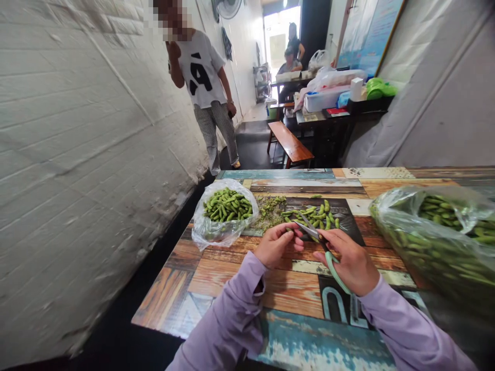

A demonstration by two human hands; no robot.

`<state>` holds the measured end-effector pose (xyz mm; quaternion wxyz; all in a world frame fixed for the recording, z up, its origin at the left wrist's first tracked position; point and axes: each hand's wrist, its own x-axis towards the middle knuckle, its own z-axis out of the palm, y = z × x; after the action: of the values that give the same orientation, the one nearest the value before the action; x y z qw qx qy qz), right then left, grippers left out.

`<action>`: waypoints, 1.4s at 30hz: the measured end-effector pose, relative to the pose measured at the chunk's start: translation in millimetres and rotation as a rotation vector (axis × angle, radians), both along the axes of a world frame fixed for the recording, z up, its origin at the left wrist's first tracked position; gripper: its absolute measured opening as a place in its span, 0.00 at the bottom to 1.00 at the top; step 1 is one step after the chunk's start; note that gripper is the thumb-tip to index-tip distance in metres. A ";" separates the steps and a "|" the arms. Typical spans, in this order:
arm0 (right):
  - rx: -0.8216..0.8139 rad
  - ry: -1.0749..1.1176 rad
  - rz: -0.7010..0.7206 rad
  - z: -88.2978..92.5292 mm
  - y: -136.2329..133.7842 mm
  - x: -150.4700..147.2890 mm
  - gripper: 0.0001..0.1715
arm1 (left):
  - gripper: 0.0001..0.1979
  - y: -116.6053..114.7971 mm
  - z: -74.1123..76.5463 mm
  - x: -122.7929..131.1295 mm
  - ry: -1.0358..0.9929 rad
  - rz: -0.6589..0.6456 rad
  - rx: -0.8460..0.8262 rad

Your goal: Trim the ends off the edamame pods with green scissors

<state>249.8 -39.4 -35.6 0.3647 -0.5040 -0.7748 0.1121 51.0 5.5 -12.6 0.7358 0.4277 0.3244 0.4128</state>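
Scissors (333, 268) with pale green handles are in my right hand (350, 260), their blades parted and pointing left. My left hand (276, 245) pinches an edamame pod (289, 229), mostly hidden by the fingers, close to the blade tips. Just beyond both hands lies a loose pile of edamame pods (319, 216). Left of that pile are small trimmed bits (270, 208). An open clear plastic bag (201, 229) of pods stands at the table's left edge. On the right sits a larger clear bag (402, 221), also full of pods.
The table (224, 275) has a patchwork wood-print top. A white brick wall (77, 154) runs along the left. A person (204, 77) stands beyond the table's far left corner. Behind are a wooden bench (290, 140), a table piled with boxes and bags (325, 98), and two more people.
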 end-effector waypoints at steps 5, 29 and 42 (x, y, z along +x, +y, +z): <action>0.014 0.009 0.016 1.6 -0.6 -1.0 0.24 | 0.22 -4.5 4.9 2.4 0.106 -0.033 0.038; 0.025 0.023 0.105 7.9 -3.1 -7.5 0.29 | 0.16 -11.9 11.0 6.3 0.287 0.048 0.239; 0.067 0.033 0.131 4.6 -2.1 -7.3 0.28 | 0.15 -12.4 14.8 5.7 0.371 0.049 0.256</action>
<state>242.5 -41.5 -31.0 0.3862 -0.4378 -0.8032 0.1180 56.7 -6.9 2.2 0.5931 0.5782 0.4092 0.3827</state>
